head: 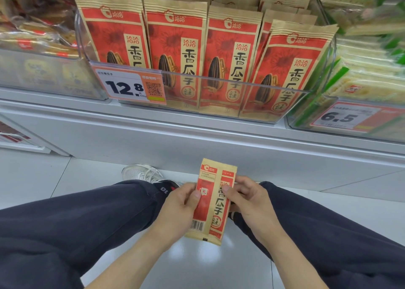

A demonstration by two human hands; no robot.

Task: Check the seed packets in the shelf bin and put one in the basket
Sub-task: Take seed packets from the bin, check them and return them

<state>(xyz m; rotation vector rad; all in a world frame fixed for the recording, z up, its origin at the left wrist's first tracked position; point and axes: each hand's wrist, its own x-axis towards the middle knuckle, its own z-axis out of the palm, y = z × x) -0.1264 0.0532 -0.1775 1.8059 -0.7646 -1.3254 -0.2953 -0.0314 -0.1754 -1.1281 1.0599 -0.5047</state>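
A red and tan seed packet [211,209] is held upright between my knees, its back side with a barcode toward me. My left hand [177,207] grips its left edge, thumb on the face. My right hand [247,201] grips its right edge, thumb on top. Above, a clear shelf bin [219,95] holds several rows of the same seed packets [175,47] standing upright. No basket is in view.
An orange price tag reading 12.8 [129,85] hangs on the bin's front left. Bins of other snacks stand to the left [39,69] and right [361,87], the right one tagged 6.5. The white shelf base [197,144] runs across. A white shoe [142,173] rests on the tiled floor.
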